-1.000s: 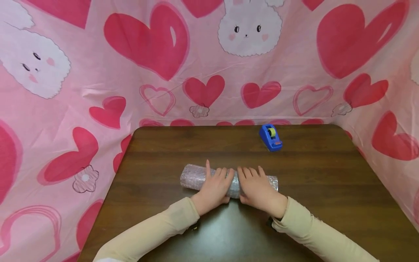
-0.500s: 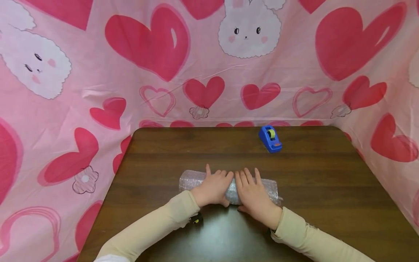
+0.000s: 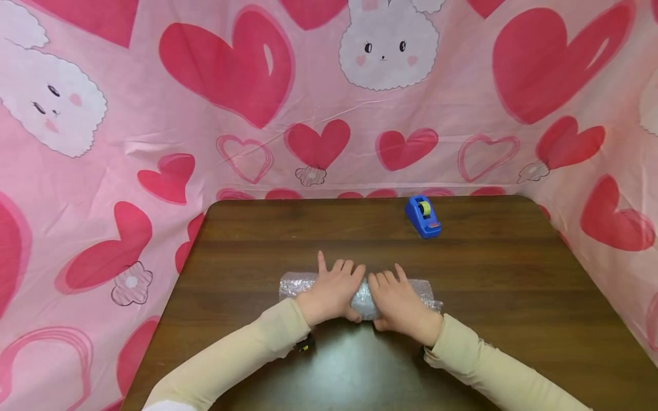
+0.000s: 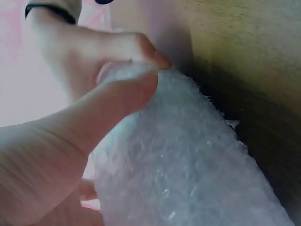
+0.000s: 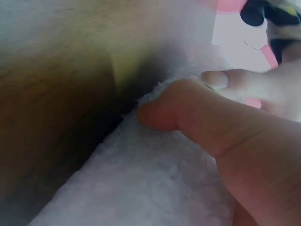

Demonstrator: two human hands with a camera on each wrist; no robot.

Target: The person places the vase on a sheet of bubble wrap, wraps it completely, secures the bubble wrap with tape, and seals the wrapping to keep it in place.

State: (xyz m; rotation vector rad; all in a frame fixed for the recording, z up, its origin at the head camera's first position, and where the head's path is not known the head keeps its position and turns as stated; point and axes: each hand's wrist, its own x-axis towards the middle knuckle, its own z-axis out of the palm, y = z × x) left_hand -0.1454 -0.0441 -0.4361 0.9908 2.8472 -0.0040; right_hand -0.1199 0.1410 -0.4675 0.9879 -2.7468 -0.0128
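Observation:
A roll of clear bubble wrap (image 3: 365,303) lies crosswise on the table in the head view. My left hand (image 3: 334,290) grips it left of its middle, index finger raised, thumb on the near side. Just right of the middle, my right hand (image 3: 402,303) holds the roll with fingers over the top and thumb at the near side. In the left wrist view the thumb (image 4: 117,101) presses along the bubbly surface (image 4: 178,155). The right wrist view has the other thumb (image 5: 188,106) bent against the wrap (image 5: 136,183). Whatever is inside the roll is hidden.
A blue tape dispenser (image 3: 424,217) with a yellowish tape roll stands toward the back right of the brown wooden table (image 3: 514,274). A pink cloth with hearts and rabbits (image 3: 329,85) hangs around the back and sides.
The bubble wrap roll has shifted slightly toward me, and a loose edge shows at its right end. My right hand's fingers straightened over it, then bent again. The tape dispenser stays put.

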